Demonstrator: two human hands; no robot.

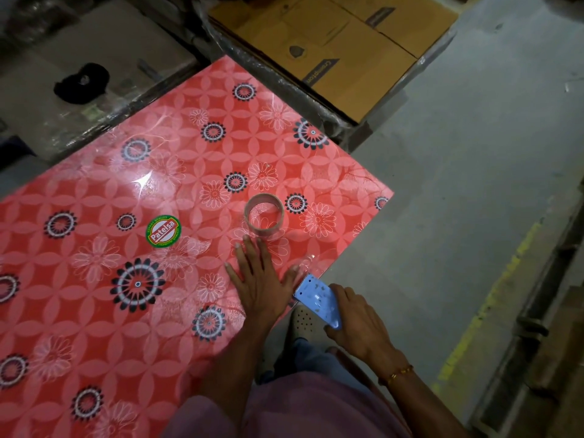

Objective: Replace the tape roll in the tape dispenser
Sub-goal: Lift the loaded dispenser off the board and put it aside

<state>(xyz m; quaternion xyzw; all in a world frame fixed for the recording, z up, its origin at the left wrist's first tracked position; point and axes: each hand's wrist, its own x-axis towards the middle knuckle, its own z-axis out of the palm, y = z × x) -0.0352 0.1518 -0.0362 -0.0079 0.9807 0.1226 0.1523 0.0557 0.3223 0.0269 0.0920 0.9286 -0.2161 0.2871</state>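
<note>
Tape roll [264, 215] lies beyond flat left hand [259, 279]; right hand [354, 320] grips blue dispenser [317, 300].

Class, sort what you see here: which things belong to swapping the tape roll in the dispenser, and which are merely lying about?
Belongs to the job:
tape roll, flat on the table
blue dispenser, gripped by the right hand
left hand, flat on the table

Lying about:
cardboard box
black object
round sticker
</note>
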